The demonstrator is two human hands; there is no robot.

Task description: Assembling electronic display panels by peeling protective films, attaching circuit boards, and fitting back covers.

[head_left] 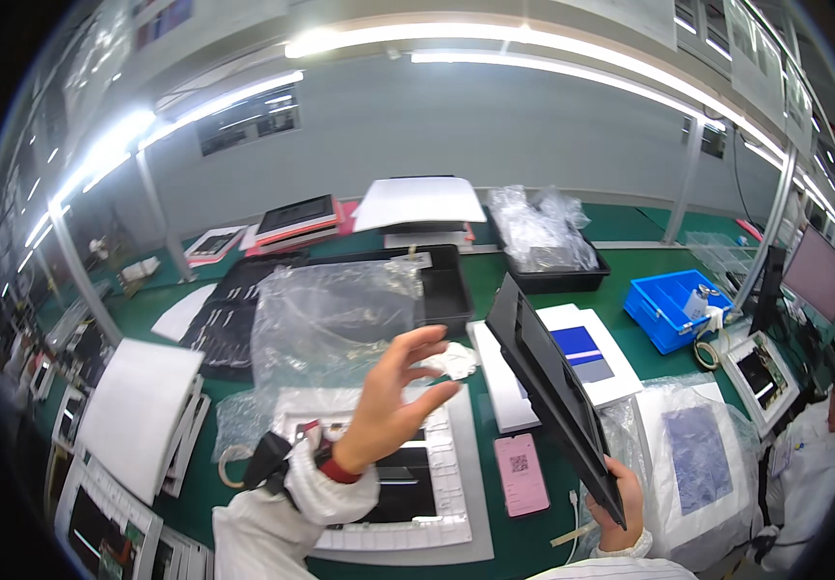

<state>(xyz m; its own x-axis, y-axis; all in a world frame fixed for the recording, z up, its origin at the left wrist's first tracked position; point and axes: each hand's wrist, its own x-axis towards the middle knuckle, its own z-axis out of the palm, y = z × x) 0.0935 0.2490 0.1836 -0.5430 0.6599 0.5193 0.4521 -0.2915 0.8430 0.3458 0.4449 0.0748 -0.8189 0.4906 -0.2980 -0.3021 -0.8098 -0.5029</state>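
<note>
My right hand (pixel 620 498) grips the lower end of a black flat panel (pixel 555 391) with a raised frame, held up on edge and tilted. My left hand (pixel 393 401) is raised with fingers spread and nothing in it; a red band and a black strap are around its wrist. Beneath it, a white display frame (pixel 451 488) with a dark screen area lies on a grey-white sheet on the green table, partly hidden by my left arm. To the right of that frame sits a pink card (pixel 521 474) with a square code.
Clear plastic bags lie over a black tray (pixel 451 290); another black tray (pixel 558 280) holds crumpled plastic. A blue divided bin (pixel 669 309) stands at right near a tape roll (pixel 706 356). White panels (pixel 137 411) lean at left. A co-worker in white (pixel 814 474) is at far right.
</note>
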